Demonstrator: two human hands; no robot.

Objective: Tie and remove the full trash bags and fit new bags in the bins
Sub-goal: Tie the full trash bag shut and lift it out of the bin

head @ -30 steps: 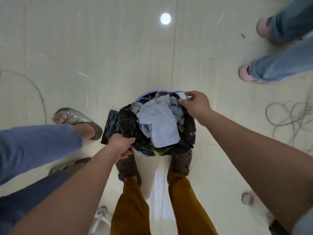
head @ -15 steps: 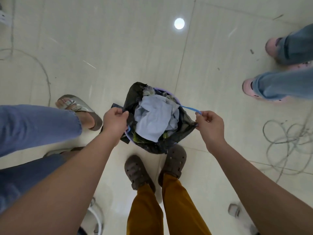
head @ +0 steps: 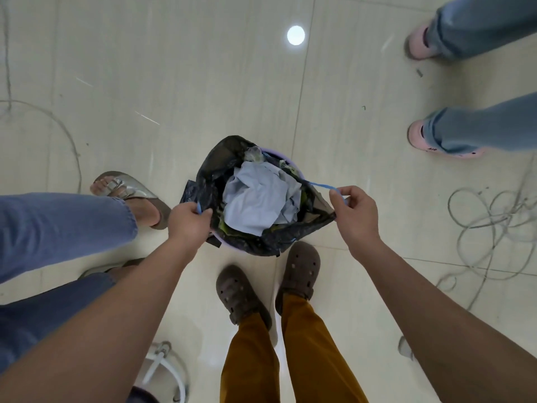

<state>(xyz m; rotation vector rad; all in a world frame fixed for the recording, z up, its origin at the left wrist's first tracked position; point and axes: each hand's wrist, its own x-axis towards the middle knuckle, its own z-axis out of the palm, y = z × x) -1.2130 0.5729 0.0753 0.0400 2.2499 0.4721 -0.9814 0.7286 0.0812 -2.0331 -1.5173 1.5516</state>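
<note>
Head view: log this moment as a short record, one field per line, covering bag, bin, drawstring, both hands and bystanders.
bag: black trash bag, full, mouth open, not yet tied
contents: crumpled pale blue paper on top
bin: lilac bin, only parts of its rim show around the bag
drawstring: blue drawstring, pulled out at both sides
left hand: left hand pinches the string at the bag's left edge
right hand: right hand pinches the string, drawn out to the right
bystanders: sandalled feet left, pink slippers upper right
floor: loose cables at right
</note>
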